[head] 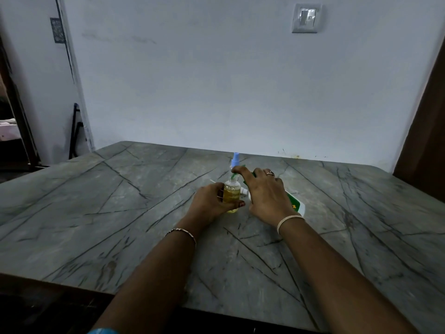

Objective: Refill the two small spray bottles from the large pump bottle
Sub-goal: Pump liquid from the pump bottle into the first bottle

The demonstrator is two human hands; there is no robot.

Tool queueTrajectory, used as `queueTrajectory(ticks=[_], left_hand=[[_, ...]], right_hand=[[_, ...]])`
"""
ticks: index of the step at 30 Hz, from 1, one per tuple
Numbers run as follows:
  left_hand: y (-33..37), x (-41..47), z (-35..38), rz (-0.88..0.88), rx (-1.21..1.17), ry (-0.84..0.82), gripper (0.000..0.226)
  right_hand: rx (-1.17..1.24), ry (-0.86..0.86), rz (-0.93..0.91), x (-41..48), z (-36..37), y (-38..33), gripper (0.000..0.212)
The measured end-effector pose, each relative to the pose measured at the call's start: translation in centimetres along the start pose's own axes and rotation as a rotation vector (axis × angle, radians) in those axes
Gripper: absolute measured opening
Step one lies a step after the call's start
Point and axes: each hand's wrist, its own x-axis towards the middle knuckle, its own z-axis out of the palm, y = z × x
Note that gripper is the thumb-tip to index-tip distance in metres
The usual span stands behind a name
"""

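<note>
left hand (212, 201) clamped round small bottle (231, 195), upright on counter (120, 189). right hand (267, 191) curled over tilted pump bottle (296, 205), forefinger on spout above small bottle's mouth. filling step, likely. second spray bottle (235, 160) just beyond fingertips. next: steady press, spout kept over mouth.

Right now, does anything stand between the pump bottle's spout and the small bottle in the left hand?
Nothing visible does. The green spout sits at the open neck of the small bottle, which the left hand holds. The right hand holds the pump bottle. The second spray bottle stands behind it.
</note>
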Motion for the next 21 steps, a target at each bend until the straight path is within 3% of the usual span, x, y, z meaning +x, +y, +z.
queueTrajectory(ticks=[9, 21], left_hand=[[-0.03, 0.08, 0.08, -0.022, 0.011, -0.008, 0.059], [-0.03, 0.11, 0.05, -0.015, -0.001, -0.02, 0.06]], right_hand=[[-0.017, -0.015, -0.048, -0.52, -0.4, 0.66, 0.103], [-0.004, 0.009, -0.009, -0.19, -0.21, -0.11, 0.085]])
